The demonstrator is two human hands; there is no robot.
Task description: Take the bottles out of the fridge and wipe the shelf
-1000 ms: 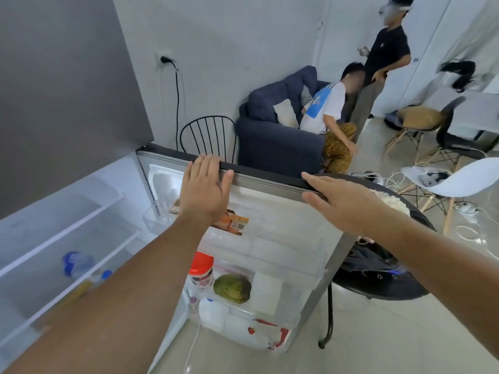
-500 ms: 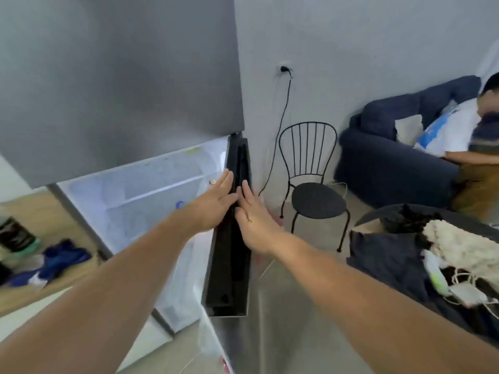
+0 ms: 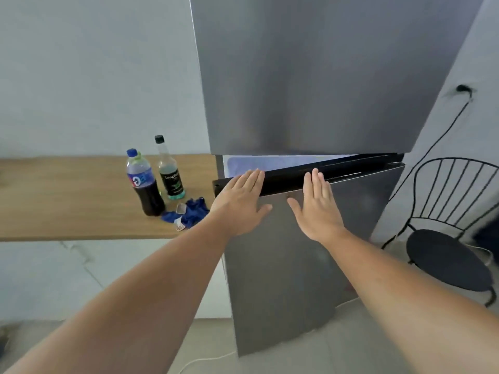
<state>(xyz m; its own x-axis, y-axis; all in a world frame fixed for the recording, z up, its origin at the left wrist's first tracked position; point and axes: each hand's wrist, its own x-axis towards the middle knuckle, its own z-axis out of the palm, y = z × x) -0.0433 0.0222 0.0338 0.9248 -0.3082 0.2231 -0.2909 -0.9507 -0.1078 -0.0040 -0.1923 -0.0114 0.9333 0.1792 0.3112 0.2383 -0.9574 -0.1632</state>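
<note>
The grey fridge's lower door stands almost shut, a thin lit gap showing along its black top edge. My left hand and my right hand lie flat on the door's front near that edge, fingers spread, holding nothing. On the wooden counter to the left stand a dark cola bottle with a blue cap and a clear bottle with a black cap. A crumpled blue cloth lies beside them. The fridge shelf is hidden behind the door.
The upper fridge door is closed. A black wire chair stands right of the fridge, under a wall plug with a black cable. A white cord lies on the floor tiles.
The lower fridge door has swung from wide open to nearly closed. Both hands moved from its top edge to flat on its front. My view turned left toward the counter.
</note>
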